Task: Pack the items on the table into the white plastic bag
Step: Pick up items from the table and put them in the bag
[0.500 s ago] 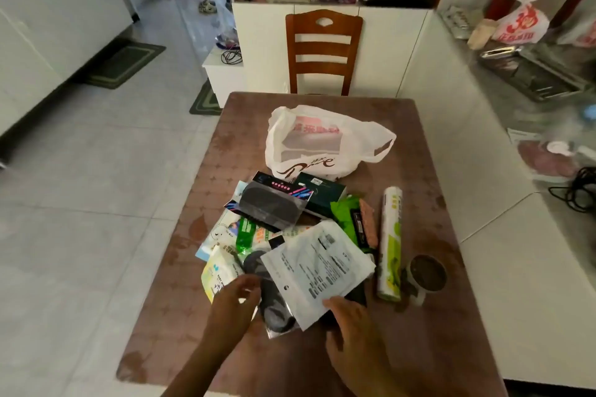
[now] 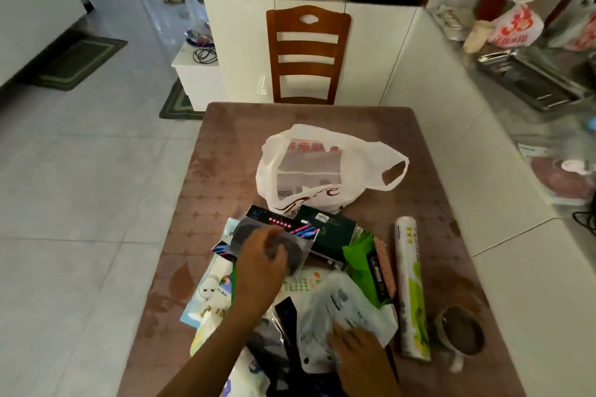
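The white plastic bag [image 2: 325, 167] lies open at the middle of the brown table [image 2: 225, 155], with something pale inside. In front of it is a heap of packets. My left hand [image 2: 261, 264] reaches over the heap and closes its fingers on a clear packet holding a dark round item [image 2: 296, 251], which lies on a black box with pink stripes [image 2: 280, 222]. My right hand [image 2: 358, 354] presses flat on a white printed pouch [image 2: 342, 309] near the front edge. A dark green box [image 2: 332, 235], a green packet [image 2: 364, 261] and a white and green roll [image 2: 411, 287] lie beside them.
A roll of tape [image 2: 461, 332] sits at the table's front right. A wooden chair [image 2: 306, 55] stands at the far end. A white counter [image 2: 503, 203] with a tied bag [image 2: 516, 26] runs along the right. Tiled floor lies to the left.
My left hand moved forward from the front of the heap onto the clear packet with the dark round item. My right hand slid up onto the white pouch, which shifted.
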